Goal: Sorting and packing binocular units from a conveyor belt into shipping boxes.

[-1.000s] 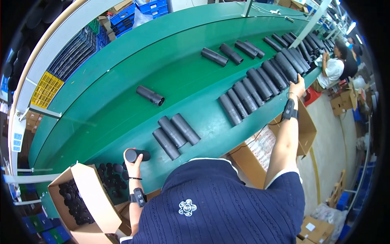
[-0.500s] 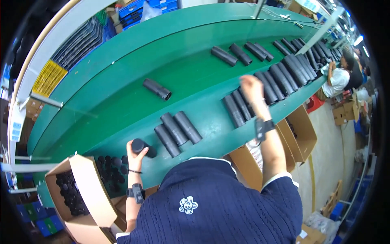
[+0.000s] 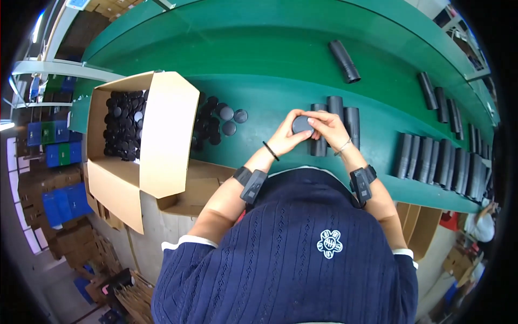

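Observation:
In front of my chest both hands are closed around a black tube (image 3: 302,125), seen end-on with its flat round end facing up. My left hand (image 3: 287,133) wraps it from the left. My right hand (image 3: 330,129) presses fingers and thumb at the rim of that end. The tube's body is hidden below the hands. Just behind and beside my right hand, three more black tubes lie on the green bench: a near one (image 3: 319,147), a middle one (image 3: 335,106) and a right one (image 3: 352,125). Loose black round caps (image 3: 229,128) lie left of my left hand.
An open cardboard box (image 3: 169,132) full of black caps stands at the left. A long row of black tubes (image 3: 430,157) lies along the bench at right. Further back, a single tube (image 3: 344,61) and several others rest on the green belt (image 3: 259,54).
My view has swung left. My right hand has come from the tube row on the right to the tube in my left hand, and both hands now meet on it.

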### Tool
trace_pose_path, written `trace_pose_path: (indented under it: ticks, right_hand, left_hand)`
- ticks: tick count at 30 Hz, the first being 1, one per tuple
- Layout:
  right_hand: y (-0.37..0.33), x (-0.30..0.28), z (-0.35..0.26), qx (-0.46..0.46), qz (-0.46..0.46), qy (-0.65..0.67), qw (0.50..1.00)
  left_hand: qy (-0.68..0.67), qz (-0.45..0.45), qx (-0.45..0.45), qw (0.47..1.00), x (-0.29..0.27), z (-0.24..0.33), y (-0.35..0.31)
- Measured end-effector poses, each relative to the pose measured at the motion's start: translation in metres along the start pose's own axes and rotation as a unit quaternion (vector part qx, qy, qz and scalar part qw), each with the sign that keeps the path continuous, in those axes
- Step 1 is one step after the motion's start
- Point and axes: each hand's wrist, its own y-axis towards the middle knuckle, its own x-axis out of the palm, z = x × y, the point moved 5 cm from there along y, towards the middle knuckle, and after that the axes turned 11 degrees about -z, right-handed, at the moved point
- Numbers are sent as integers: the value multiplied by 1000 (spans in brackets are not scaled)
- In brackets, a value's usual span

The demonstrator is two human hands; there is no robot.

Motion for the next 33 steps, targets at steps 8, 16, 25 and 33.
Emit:
trace_pose_path:
  ticks: [8, 16, 25, 33]
  right_hand:
    - [20, 0, 5, 53, 18, 68, 996]
    - [15, 2, 13, 50, 16, 83, 995]
    - [9, -11, 6, 50, 94, 97, 990]
    - [-103, -115, 36, 93, 353, 56, 929]
  left_hand:
    - [250, -2, 19, 968, -31, 8, 2]
    - [242, 43, -25, 969, -33, -1, 1]
    - [15, 148, -72, 986, -67, -59, 13]
    - [354, 291, -190, 868, -244, -8, 171]
